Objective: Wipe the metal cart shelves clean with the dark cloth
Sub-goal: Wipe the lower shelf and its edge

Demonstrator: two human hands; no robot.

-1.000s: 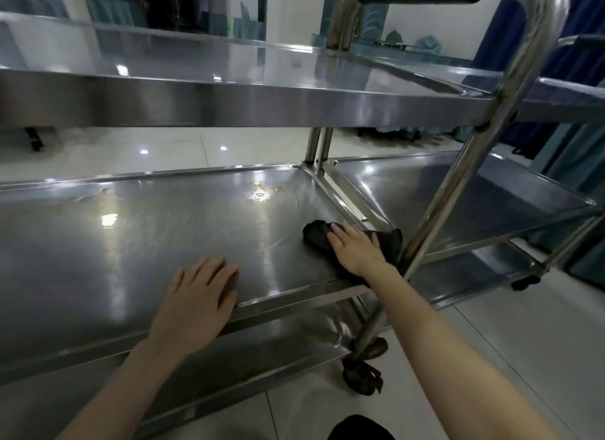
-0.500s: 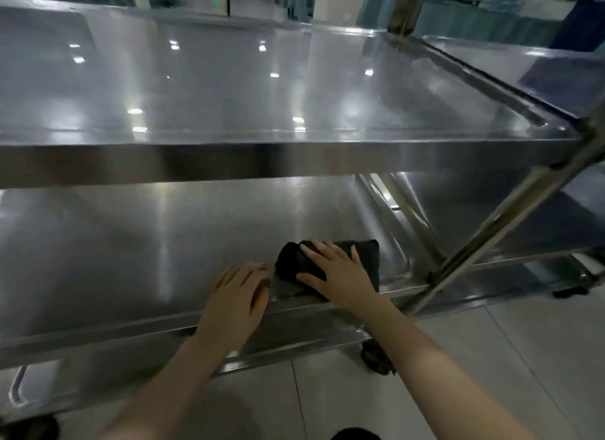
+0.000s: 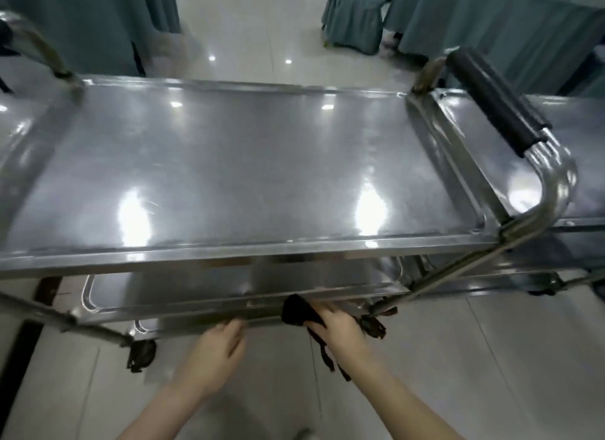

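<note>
2 hands low at the 2nd shelf point(image 3: 212, 287) of the cart point(image 3: 458, 269), cloth point(image 3: 294, 310) in the R one.
R hand point(image 3: 340, 331) grasps the dark cloth, bunched against the front lip of the 2nd shelf, w/ frayed strips hanging under the palm. L hand point(image 3: 216, 351) is released: fingers fairly straight, tips touching the same lip just left of the cloth, holding nothing. Top shelf point(image 3: 245, 164) sits above, shiny w/ light glare. Black-padded handle point(image 3: 491, 102) rises at the cart's right end, w/ another cart point(image 3: 491, 164) just beside it. Wheel point(image 3: 140, 358) on pale tile floor point(image 3: 491, 358); teal-covered furniture point(image 3: 353, 17) beyond.
</note>
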